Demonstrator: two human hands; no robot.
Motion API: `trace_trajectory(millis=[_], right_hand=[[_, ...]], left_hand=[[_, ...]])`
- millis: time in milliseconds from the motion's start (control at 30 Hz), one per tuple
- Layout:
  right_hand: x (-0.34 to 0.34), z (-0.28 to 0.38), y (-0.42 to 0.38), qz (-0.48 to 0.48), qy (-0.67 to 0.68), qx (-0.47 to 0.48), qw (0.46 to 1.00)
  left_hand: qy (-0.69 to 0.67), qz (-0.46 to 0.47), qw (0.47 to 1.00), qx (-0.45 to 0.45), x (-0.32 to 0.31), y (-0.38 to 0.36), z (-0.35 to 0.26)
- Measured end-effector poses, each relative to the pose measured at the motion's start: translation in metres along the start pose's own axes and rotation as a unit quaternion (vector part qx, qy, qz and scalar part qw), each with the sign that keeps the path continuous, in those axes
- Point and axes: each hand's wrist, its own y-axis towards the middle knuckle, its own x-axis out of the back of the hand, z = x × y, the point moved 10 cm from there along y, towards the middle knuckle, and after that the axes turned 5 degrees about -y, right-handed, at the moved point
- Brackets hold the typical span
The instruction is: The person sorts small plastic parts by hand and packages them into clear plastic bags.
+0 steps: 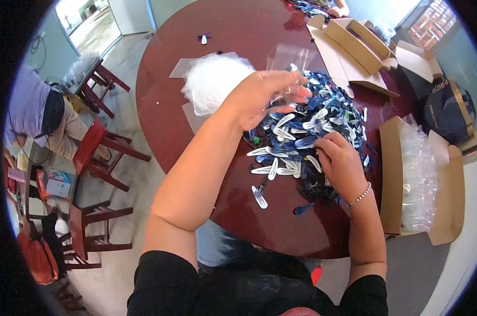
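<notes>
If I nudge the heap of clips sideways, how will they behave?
The clips will probably spread rather than shift as one, since they look loosely heaped, with several strewn at the near edge. They should slide more than roll, being flat on a glossy table. Each is likely light, given its slim shape.

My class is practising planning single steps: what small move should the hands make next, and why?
Perhaps have the right hand draw one piece from the pile of hair clips toward the clear plastic bag. Its fingers are at the pile, and the left hand holds the bag beside it; whether the right hand pinches anything, I cannot tell.
</notes>
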Motion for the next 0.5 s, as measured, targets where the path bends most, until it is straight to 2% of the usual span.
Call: trace_trajectory(millis=[67,133,167,267,300,333,400,467,500], right_hand=[[0.014,-0.011,-0.008,-0.062,0.058,-0.014,0.996],[0.041,-0.018,-0.011,-0.137,0.057,-0.037,0.988],[0.051,-0.027,-0.017,-0.159,0.116,-0.096,0.976],[0.084,-0.032,-0.033,-0.307,0.26,-0.097,0.91],[0.088,-0.032,-0.035,-0.313,0.257,-0.107,0.908],[0.09,-0.026,-0.034,-0.305,0.252,-0.092,0.914],[0.092,-0.013,-0.028,-0.278,0.205,-0.051,0.937],[0.082,-0.006,-0.023,-0.221,0.148,-0.027,0.964],[0.081,-0.005,-0.022,-0.226,0.157,-0.03,0.961]], left_hand=[[0.064,0.016,0.998,0.007,-0.014,-0.002,0.007],[0.148,0.051,0.987,-0.031,-0.028,-0.004,0.009],[0.213,0.065,0.973,-0.06,-0.037,-0.006,0.007],[0.363,0.011,0.921,-0.139,-0.041,-0.008,0.004],[0.422,0.008,0.888,-0.182,-0.048,-0.012,-0.003],[0.425,0.019,0.888,-0.177,-0.05,-0.012,0.002],[0.498,0.019,0.82,-0.282,-0.064,-0.021,-0.007],[0.498,0.041,0.825,-0.263,-0.068,-0.02,-0.001],[0.511,0.05,0.807,-0.291,-0.074,-0.024,-0.003]])
